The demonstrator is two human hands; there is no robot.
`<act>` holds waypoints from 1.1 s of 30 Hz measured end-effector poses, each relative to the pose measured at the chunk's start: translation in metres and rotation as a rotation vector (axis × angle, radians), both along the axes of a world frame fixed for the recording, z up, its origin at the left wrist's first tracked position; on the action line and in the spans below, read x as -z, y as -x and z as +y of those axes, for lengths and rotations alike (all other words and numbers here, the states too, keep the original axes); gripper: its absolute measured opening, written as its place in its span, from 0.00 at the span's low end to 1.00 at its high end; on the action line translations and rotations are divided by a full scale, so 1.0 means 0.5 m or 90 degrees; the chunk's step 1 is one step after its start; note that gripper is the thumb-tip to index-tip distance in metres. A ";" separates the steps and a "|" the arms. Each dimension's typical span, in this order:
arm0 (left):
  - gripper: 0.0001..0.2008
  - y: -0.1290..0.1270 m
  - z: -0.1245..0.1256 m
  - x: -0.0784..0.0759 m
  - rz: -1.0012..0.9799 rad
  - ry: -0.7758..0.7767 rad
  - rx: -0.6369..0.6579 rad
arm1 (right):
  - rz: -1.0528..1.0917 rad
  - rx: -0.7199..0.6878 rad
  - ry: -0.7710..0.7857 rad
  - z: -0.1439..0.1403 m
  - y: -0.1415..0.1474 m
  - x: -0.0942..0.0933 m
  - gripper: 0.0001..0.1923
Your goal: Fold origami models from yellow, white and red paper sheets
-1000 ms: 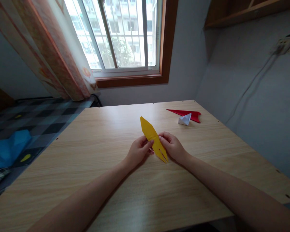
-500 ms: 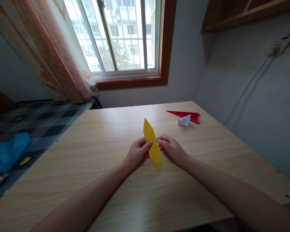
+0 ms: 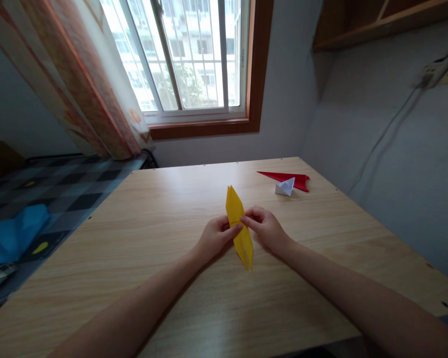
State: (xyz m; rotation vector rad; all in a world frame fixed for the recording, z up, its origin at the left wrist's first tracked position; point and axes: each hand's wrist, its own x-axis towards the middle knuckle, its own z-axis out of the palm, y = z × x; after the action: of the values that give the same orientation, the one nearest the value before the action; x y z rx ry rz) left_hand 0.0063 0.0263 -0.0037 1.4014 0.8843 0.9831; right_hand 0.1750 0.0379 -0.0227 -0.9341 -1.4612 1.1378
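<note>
Wooden table (image 3: 321, 258); slim, pointed yellow paper (image 3: 239, 226)

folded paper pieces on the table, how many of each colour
yellow: 1, the yellow folded paper, pinched at its middle by the left hand and the right hand
red: 1, the red folded paper, lying flat at the far right of the table
white: 1, the white folded paper, against the red one's near edge
total: 3

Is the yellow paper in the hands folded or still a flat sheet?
Folded: the yellow paper is a narrow pointed diamond, split into two tips at its near end.
</note>
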 end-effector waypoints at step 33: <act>0.19 0.011 0.003 0.002 0.138 0.004 0.121 | 0.199 -0.076 0.189 -0.008 -0.001 -0.023 0.15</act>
State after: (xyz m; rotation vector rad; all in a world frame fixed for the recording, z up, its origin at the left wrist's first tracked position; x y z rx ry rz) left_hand 0.0008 0.0276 -0.0048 1.5759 0.8924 0.6936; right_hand 0.1755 0.0338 -0.0114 -0.8300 -1.1249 1.5447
